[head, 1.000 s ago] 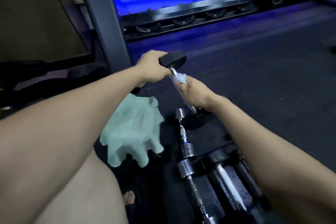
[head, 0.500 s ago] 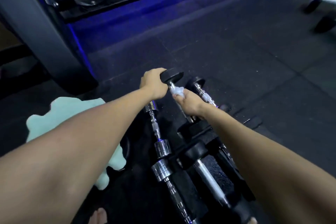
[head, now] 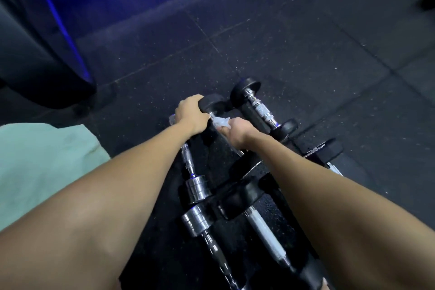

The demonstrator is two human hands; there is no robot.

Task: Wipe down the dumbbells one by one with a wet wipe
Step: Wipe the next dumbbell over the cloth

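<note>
Black dumbbells (head: 255,106), five; one wipe (head: 222,122).

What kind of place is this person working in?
Most likely a gym. Several dumbbells lie together on a dark speckled rubber floor, and one hand wipes a bar with a wet wipe.

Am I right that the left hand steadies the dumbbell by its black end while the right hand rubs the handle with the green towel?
Not quite: in the head view the right hand rubs the handle with a white wet wipe. The green towel lies on the floor. The left hand does steady the dumbbell by its black end.
</note>
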